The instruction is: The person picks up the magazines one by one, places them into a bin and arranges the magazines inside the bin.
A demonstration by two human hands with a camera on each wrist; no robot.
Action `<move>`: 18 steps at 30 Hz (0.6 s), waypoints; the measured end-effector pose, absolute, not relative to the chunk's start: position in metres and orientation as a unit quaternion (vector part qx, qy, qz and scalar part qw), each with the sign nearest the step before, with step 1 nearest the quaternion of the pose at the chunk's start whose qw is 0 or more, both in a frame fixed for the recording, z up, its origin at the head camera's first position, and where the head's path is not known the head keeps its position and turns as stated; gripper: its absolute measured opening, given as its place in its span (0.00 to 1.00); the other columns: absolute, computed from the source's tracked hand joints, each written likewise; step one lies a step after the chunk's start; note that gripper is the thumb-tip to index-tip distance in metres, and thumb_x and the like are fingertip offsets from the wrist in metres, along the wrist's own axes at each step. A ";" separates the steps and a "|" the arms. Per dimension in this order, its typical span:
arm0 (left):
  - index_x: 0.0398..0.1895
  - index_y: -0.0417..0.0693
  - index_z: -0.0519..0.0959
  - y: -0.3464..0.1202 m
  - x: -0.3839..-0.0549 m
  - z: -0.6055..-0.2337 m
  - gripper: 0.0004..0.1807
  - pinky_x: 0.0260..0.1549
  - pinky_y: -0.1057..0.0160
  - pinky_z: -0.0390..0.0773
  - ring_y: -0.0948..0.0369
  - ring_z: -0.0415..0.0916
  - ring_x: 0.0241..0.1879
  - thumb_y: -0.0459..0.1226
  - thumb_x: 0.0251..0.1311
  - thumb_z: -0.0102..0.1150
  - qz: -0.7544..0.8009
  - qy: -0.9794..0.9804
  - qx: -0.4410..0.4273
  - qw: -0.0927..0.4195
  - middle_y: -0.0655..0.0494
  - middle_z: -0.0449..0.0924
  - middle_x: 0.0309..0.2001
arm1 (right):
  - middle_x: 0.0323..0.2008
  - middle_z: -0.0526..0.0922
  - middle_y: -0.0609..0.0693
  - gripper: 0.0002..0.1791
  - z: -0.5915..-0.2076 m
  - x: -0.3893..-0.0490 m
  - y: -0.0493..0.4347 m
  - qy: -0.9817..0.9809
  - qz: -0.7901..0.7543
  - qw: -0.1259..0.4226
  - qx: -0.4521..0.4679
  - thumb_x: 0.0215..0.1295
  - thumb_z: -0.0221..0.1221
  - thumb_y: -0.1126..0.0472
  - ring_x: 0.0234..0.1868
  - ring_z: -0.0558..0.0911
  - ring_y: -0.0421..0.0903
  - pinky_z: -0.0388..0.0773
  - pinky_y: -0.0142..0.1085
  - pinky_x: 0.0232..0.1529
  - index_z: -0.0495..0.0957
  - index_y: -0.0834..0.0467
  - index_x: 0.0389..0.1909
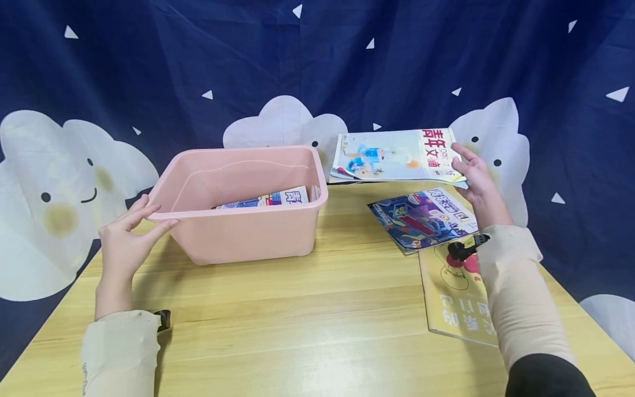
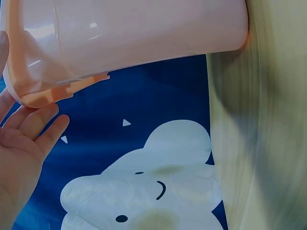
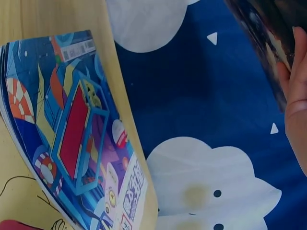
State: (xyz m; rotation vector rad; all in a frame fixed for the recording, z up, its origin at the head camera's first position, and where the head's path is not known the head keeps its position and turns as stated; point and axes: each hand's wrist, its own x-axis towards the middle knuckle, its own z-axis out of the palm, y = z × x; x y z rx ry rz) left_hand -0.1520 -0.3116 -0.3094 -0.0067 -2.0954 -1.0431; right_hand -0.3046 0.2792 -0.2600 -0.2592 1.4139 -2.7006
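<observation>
At the left, a pink plastic bin (image 1: 248,237) stands on the table. My left hand (image 1: 126,237) holds its left front corner, with thumb and fingers at the rim; the left wrist view shows fingers (image 2: 36,122) against the rim's outside. Inside the bin lies a magazine (image 1: 292,197). To the right of the bin, my right hand (image 1: 478,179) grips the right end of a pale-covered magazine (image 1: 392,154), raised above the table. Its dark underside (image 3: 273,43) shows in the right wrist view. The right thumb lies on the cover, other fingers partly hidden underneath.
Below the raised magazine lies a blue-purple magazine (image 1: 421,218), overlapping a yellow booklet (image 1: 451,303). My right forearm covers part of the booklet. Behind the wooden table (image 1: 297,320) hangs a dark blue curtain (image 1: 238,60) with white clouds.
</observation>
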 end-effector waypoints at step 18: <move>0.43 0.37 0.80 -0.311 -0.152 -0.309 0.23 0.54 0.69 0.62 0.67 0.68 0.54 0.33 0.38 0.72 -0.421 -0.826 0.009 0.376 0.44 0.72 0.52 | 0.37 0.74 0.62 0.31 -0.253 -0.304 0.235 0.353 -0.931 0.068 -0.068 0.68 0.35 0.71 0.32 0.81 0.57 0.78 0.42 0.28 0.39 0.54 0.70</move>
